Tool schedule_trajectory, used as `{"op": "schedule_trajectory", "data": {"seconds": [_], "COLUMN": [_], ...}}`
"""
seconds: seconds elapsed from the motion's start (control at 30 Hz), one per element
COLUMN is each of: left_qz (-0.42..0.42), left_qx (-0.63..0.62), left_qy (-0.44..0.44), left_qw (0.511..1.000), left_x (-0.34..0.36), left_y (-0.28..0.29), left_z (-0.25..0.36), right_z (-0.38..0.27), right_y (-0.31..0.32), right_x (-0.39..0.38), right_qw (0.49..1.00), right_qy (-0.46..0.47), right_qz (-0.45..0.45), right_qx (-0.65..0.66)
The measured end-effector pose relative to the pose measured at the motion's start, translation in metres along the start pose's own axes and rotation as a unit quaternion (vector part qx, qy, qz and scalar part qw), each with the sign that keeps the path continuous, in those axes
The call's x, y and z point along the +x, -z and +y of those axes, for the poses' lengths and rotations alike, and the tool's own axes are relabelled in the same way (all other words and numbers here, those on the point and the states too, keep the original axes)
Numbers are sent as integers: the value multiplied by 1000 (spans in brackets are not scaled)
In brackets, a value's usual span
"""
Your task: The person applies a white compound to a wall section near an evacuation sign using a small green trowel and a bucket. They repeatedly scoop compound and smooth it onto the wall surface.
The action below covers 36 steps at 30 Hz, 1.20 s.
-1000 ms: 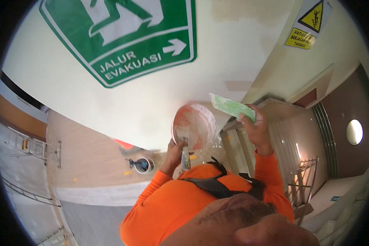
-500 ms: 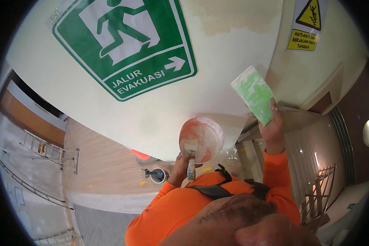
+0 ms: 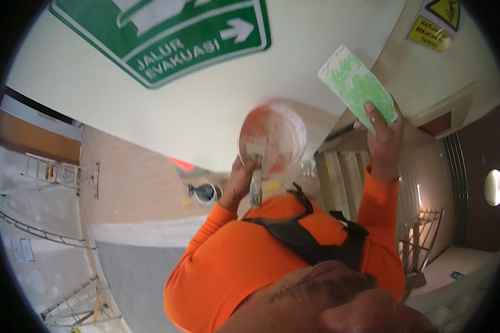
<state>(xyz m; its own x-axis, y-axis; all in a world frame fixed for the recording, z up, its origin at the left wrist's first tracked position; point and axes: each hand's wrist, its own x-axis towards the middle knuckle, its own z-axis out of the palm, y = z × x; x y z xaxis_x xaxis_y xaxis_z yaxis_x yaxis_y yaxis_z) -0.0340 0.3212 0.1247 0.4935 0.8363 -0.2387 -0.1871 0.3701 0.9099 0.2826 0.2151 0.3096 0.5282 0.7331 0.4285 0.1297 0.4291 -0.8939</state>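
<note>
White wall face with a green arrow sign [image 3: 166, 41] and yellow warning placards [image 3: 434, 25]; both hands raised against it.

The left hand [image 3: 240, 180] has its grip closed on a round plaster-smeared pan [image 3: 272, 137] and a putty knife [image 3: 255, 186]; the pan sits directly above the grip, the knife handle hangs below it. The right hand [image 3: 384, 133] has its grip closed on the lower end of a green flat trowel [image 3: 356, 89], whose blade extends up and left from the grip, close to the wall. Orange sleeves [image 3: 380, 222] cover both arms.
</note>
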Motion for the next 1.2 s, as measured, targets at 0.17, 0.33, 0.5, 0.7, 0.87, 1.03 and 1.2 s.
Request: {"op": "schedule_trajectory", "data": {"seconds": [0.17, 0.33, 0.5, 0.7, 0.87, 1.03, 1.2], "left_qz": [22, 40, 32, 45, 49, 61, 51], "left_qx": [98, 103, 84, 46, 27, 20, 22], "left_qy": [-64, -46, -29, -13, -15, -20, -23], "left_qw": [993, 993, 996, 998, 998, 998, 998], "left_x": [13, 13, 24, 22, 20, 19, 21], "left_y": [5, 18, 35, 45, 50, 54, 56], "left_z": [4, -10, -8, -22, -28, -29, -34], "right_z": [17, 48, 62, 83, 97, 107, 109], "right_y": [-13, -6, -35, -65, -69, -67, -70], "right_x": [-21, -46, -53, -84, -92, -94, -96], "right_qw": [996, 966, 848, 803, 768, 798, 859], "right_qy": [-76, -67, 95, 26, 92, 54, -82], "right_qz": [30, -102, -376, -407, -449, -444, -388], "right_qx": [-20, -228, -361, -434, -447, -404, -324]}}
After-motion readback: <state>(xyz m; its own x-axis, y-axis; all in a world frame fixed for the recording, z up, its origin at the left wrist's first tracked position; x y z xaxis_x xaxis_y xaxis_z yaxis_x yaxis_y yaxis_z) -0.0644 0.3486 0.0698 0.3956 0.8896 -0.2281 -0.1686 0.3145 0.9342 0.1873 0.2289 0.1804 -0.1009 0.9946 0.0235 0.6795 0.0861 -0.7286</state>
